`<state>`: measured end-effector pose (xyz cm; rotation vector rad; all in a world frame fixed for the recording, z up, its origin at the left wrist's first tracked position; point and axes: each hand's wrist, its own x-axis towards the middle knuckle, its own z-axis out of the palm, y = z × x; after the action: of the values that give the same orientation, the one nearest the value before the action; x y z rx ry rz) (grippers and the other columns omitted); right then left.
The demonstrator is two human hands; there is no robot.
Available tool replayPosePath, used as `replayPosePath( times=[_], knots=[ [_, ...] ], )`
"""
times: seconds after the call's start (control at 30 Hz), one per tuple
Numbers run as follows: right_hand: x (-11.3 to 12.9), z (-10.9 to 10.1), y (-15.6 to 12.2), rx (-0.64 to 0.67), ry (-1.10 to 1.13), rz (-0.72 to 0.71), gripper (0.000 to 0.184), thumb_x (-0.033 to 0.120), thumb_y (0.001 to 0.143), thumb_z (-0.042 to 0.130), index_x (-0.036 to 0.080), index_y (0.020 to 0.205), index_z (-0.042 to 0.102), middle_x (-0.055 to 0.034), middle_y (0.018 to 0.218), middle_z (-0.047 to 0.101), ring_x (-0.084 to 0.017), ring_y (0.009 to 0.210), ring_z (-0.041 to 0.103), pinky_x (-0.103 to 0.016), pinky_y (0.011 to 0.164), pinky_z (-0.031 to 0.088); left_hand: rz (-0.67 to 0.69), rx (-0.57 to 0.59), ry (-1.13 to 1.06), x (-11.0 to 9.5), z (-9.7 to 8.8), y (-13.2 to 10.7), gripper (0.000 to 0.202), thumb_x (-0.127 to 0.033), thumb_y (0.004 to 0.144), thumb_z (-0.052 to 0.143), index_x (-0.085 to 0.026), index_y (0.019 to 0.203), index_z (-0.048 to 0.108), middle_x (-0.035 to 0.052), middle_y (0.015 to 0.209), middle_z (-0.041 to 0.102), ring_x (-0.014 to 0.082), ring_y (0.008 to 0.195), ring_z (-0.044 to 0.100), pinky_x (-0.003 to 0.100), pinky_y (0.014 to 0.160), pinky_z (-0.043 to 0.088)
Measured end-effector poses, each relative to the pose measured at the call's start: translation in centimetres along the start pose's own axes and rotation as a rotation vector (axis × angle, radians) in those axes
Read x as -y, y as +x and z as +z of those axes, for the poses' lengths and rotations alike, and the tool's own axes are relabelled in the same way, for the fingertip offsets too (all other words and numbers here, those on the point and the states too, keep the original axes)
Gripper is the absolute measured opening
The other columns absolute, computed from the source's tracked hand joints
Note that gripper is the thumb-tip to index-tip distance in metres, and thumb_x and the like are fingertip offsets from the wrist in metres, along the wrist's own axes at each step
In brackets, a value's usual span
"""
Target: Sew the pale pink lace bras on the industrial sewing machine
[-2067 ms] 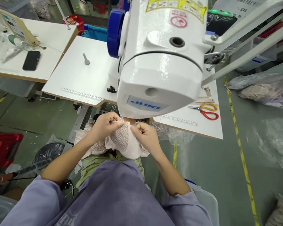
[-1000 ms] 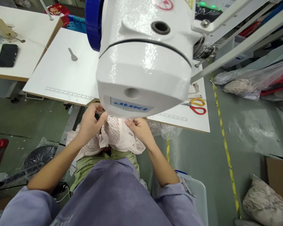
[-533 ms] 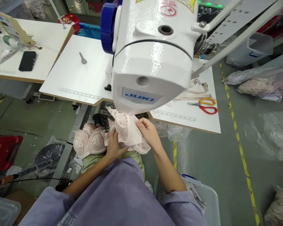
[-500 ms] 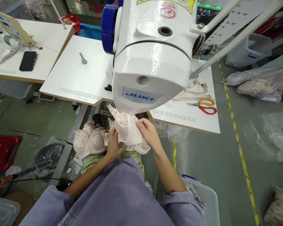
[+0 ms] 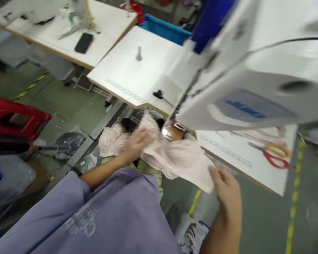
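Note:
A pale pink lace bra (image 5: 185, 158) is stretched out below the sewing machine head (image 5: 254, 81). My right hand (image 5: 226, 187) pinches its right-hand end between thumb and fingers, off the table's front edge. On its left part rests my left hand (image 5: 139, 143), touching the fabric; motion smears those fingers, so their grip is unclear. More pale pink bra cups (image 5: 111, 140) lie to the left of that hand, over my lap. The needle area is partly hidden by the machine head and blur.
Scissors with orange and red handles (image 5: 274, 155) lie on the white table (image 5: 228, 150) at right, near pale straps. A small grey tool (image 5: 139, 53) stands on the left tabletop. A black phone (image 5: 84, 43) lies on the neighbouring table. A red plastic stool (image 5: 18, 116) is at left.
My right hand has moved right and towards me, drawing the bra's end out wide. My left hand stays on its left part. The view has turned and tilted, shifting the machine head right.

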<state>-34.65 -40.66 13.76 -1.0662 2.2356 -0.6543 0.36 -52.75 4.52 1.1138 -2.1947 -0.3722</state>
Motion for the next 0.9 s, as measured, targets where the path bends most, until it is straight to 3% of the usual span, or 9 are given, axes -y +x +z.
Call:
replayPosePath(
  times=[0.13, 0.23, 0.33, 0.43, 0.5, 0.6, 0.7, 0.8, 0.9],
  knots=[
    [-6.2, -0.5, 2.0, 0.18, -0.387, 0.159, 0.054, 0.069, 0.079, 0.047, 0.019, 0.088, 0.066, -0.0106, 0.079, 0.069, -0.031, 0.074, 0.063, -0.042, 0.069, 0.049, 0.129, 0.291, -0.121, -3.4, 3.4, -2.0, 0.049, -0.024, 0.087, 0.067, -0.027, 0.136, 0.062, 0.0061, 0.156, 0.049, 0.0293, 0.148, 0.042, 0.049, 0.121, 0.038],
    [-6.4, 3.9, 1.9, 0.12, -0.394, -0.066, 0.082, 0.075, 0.075, 0.049, 0.008, 0.121, 0.061, -0.0288, 0.121, 0.065, -0.043, 0.113, 0.061, -0.055, 0.094, 0.048, 0.02, 0.433, -0.217, -2.7, 2.8, -3.8, 0.066, -0.037, 0.081, 0.075, -0.026, 0.143, 0.055, 0.0082, 0.16, 0.044, 0.0327, 0.148, 0.042, 0.05, 0.121, 0.038],
    [-3.4, 10.1, 0.8, -0.027, -0.317, -0.489, 0.098, 0.077, 0.077, 0.056, 0.005, 0.144, 0.043, -0.0336, 0.151, 0.04, -0.045, 0.144, 0.036, -0.062, 0.113, 0.033, -0.407, 0.402, -0.104, 1.6, -0.8, -4.7, 0.048, -0.036, 0.091, 0.062, -0.025, 0.138, 0.057, 0.0067, 0.151, 0.052, 0.0246, 0.14, 0.05, 0.039, 0.119, 0.04],
    [0.1, 15.4, -0.1, 0.128, -0.356, -0.788, 0.084, 0.065, 0.085, 0.06, 0.015, 0.149, 0.038, -0.0265, 0.162, 0.029, -0.042, 0.152, 0.023, -0.065, 0.117, 0.026, -0.802, 0.282, 0.132, 7.4, -5.1, -5.6, 0.043, -0.032, 0.099, 0.044, -0.008, 0.132, 0.053, 0.0226, 0.137, 0.056, 0.0306, 0.131, 0.051, 0.046, 0.112, 0.041],
    [1.7, 17.8, -0.1, 0.189, -0.406, -0.827, 0.074, 0.058, 0.089, 0.058, 0.017, 0.148, 0.04, -0.0237, 0.162, 0.031, -0.041, 0.151, 0.025, -0.064, 0.117, 0.025, -0.958, 0.286, 0.237, 10.4, -7.4, -6.7, 0.04, -0.037, 0.098, 0.046, -0.004, 0.118, 0.058, 0.0247, 0.115, 0.064, 0.0343, 0.118, 0.057, 0.046, 0.099, 0.045],
    [2.6, 19.8, 0.6, 0.11, -0.404, -0.723, 0.069, 0.058, 0.091, 0.056, 0.015, 0.144, 0.046, -0.0241, 0.158, 0.036, -0.041, 0.148, 0.029, -0.062, 0.116, 0.028, -1.028, 0.374, 0.277, 11.8, -9.2, -8.7, 0.03, -0.039, 0.094, 0.053, -0.012, 0.085, 0.062, 0.0145, 0.079, 0.065, 0.0294, 0.088, 0.063, 0.037, 0.079, 0.046],
    [3.1, 20.6, 0.7, 0.034, -0.374, -0.613, 0.077, 0.065, 0.087, 0.058, 0.012, 0.143, 0.049, -0.0271, 0.158, 0.035, -0.045, 0.147, 0.028, -0.066, 0.115, 0.026, -0.967, 0.388, 0.284, 9.2, -9.6, -10.5, 0.036, -0.035, 0.097, 0.041, -0.015, 0.073, 0.058, 0.0138, 0.075, 0.063, 0.026, 0.081, 0.061, 0.034, 0.073, 0.042],
    [4.7, 20.6, -1.0, 0.056, -0.277, -0.64, 0.094, 0.071, 0.082, 0.061, 0.007, 0.149, 0.041, -0.0315, 0.162, 0.025, -0.049, 0.151, 0.018, -0.072, 0.116, 0.02, -0.843, 0.379, 0.24, 3.5, -9.5, -11.6, 0.039, -0.038, 0.098, 0.039, -0.017, 0.072, 0.059, 0.0145, 0.081, 0.065, 0.0249, 0.083, 0.061, 0.035, 0.075, 0.043],
    [7.3, 20.2, -4.2, 0.482, -0.1, -0.774, 0.097, 0.064, 0.08, 0.07, 0.013, 0.154, 0.035, -0.0262, 0.161, 0.033, -0.044, 0.151, 0.028, -0.067, 0.118, 0.028, -0.656, 0.402, 0.11, -3.0, -9.3, -11.4, 0.037, -0.045, 0.094, 0.048, -0.019, 0.07, 0.059, 0.01, 0.077, 0.065, 0.0215, 0.079, 0.061, 0.034, 0.076, 0.045]
  ],
)
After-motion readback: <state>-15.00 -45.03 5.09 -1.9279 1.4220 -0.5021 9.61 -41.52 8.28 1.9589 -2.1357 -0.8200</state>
